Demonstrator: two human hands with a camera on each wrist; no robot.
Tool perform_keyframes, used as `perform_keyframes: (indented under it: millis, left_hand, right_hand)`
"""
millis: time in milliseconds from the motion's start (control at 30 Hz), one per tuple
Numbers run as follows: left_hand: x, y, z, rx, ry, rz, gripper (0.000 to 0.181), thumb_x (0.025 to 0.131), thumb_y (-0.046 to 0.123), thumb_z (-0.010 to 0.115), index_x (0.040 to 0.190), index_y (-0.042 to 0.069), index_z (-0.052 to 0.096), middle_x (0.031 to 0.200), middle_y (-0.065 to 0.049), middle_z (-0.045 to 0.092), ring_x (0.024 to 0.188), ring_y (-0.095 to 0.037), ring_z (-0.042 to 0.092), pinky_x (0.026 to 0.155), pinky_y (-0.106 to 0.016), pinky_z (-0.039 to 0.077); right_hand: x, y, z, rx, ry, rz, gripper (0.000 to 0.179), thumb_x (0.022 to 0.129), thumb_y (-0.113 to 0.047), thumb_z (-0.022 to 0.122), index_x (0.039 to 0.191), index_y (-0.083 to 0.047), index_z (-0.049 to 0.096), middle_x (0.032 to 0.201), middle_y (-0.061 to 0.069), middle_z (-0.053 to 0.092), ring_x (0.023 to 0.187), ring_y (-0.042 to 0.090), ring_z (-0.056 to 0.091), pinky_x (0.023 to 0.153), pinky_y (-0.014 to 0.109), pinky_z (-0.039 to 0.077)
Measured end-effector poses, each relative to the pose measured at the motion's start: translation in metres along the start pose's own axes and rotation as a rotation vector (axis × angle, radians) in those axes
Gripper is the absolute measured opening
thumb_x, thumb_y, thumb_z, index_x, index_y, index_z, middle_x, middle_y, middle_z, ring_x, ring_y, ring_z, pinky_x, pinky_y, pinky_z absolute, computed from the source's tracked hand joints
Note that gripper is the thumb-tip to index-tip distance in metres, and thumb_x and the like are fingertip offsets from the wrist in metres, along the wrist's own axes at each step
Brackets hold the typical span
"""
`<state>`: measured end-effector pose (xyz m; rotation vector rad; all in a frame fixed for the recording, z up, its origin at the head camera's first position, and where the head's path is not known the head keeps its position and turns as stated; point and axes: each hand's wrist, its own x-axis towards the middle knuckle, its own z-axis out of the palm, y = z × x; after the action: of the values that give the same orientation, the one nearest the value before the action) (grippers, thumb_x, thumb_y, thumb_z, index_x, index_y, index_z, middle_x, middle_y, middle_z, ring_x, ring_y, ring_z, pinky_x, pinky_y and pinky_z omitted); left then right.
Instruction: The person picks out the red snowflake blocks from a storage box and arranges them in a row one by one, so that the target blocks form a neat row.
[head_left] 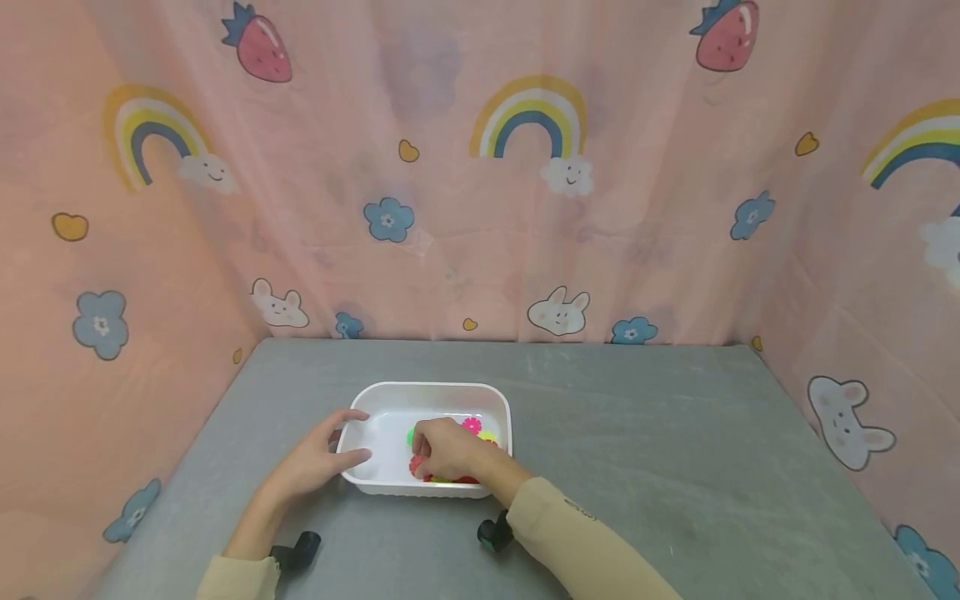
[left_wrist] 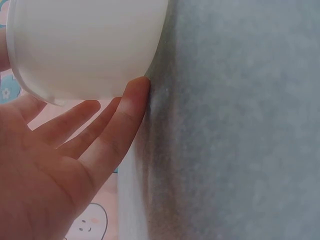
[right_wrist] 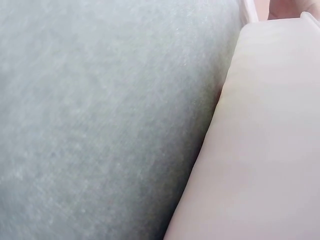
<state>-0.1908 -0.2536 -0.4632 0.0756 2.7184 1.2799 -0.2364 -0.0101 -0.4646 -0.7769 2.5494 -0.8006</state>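
A white plastic tray [head_left: 388, 454] lies on the table in the head view, with small notched, flower-like plastic discs [head_left: 471, 425] in pink, green, yellow and red toward its right side. My left hand [head_left: 318, 458] grips the tray's left end, thumb and a finger over the rim. In the left wrist view, other fingers of the left hand [left_wrist: 75, 150] touch the outer wall. My right hand [head_left: 453, 450] reaches inside the tray, fingers curled down at a red disc [head_left: 417, 465], which they appear to pinch. That hand covers some discs.
The grey tabletop [head_left: 637, 450] stretches around the tray. Behind and at both sides hangs a pink patterned curtain [head_left: 450, 250]. Dark wrist cameras [head_left: 298, 552] sit at both wrists. In the right wrist view, the tray's outer wall [right_wrist: 265, 140] fills the right side.
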Motion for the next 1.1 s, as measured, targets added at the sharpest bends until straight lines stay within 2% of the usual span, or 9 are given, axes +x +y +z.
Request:
perform_keyframes:
  millis: [233, 467, 633, 867, 1100]
  left_hand:
    - [-0.002, 0.002, 0.0, -0.002, 0.0, 0.012, 0.057, 0.09, 0.03, 0.078, 0.139, 0.015, 0.053, 0.15, -0.023, 0.046, 0.127, -0.044, 0.053, 0.097, -0.062, 0.047]
    - [-0.001, 0.001, 0.001, 0.004, -0.001, -0.005, 0.057, 0.091, 0.032, 0.077, 0.139, 0.016, 0.053, 0.153, -0.024, 0.043, 0.131, -0.047, 0.05, 0.1, -0.066, 0.044]
    - [0.001, 0.0, 0.0, -0.006, 0.002, -0.013, 0.056, 0.091, 0.031, 0.076, 0.14, 0.016, 0.052, 0.155, -0.023, 0.041, 0.133, -0.048, 0.047, 0.102, -0.067, 0.042]
    - [0.001, 0.001, 0.0, 0.01, 0.005, -0.015, 0.058, 0.09, 0.033, 0.077, 0.139, 0.016, 0.053, 0.153, -0.024, 0.043, 0.132, -0.048, 0.048, 0.101, -0.067, 0.042]
    - [-0.001, 0.001, 0.0, -0.008, -0.004, 0.005, 0.059, 0.089, 0.031, 0.078, 0.139, 0.014, 0.053, 0.155, -0.025, 0.04, 0.132, -0.05, 0.048, 0.101, -0.066, 0.043]
  right_hand:
    - [-0.001, 0.0, -0.003, 0.022, 0.014, -0.053, 0.019, 0.085, -0.016, 0.082, 0.089, -0.023, 0.065, 0.08, -0.008, 0.058, 0.077, 0.008, 0.055, 0.072, 0.021, 0.048]
    - [-0.009, -0.001, -0.011, 0.114, 0.03, -0.037, 0.017, 0.085, -0.016, 0.083, 0.089, -0.02, 0.066, 0.078, -0.005, 0.059, 0.072, 0.01, 0.057, 0.065, 0.021, 0.049]
    - [-0.015, -0.003, -0.018, 0.124, 0.048, -0.057, 0.018, 0.085, -0.015, 0.083, 0.088, -0.018, 0.066, 0.075, -0.004, 0.058, 0.068, 0.009, 0.056, 0.061, 0.021, 0.047]
    - [-0.026, -0.002, -0.03, 0.11, 0.106, -0.088, 0.019, 0.085, -0.015, 0.083, 0.088, -0.02, 0.065, 0.075, -0.007, 0.059, 0.07, 0.009, 0.057, 0.065, 0.022, 0.05]
    - [-0.042, 0.004, -0.045, 0.149, 0.18, -0.112, 0.018, 0.084, -0.015, 0.084, 0.088, -0.018, 0.067, 0.075, -0.006, 0.058, 0.072, 0.011, 0.056, 0.061, 0.023, 0.051]
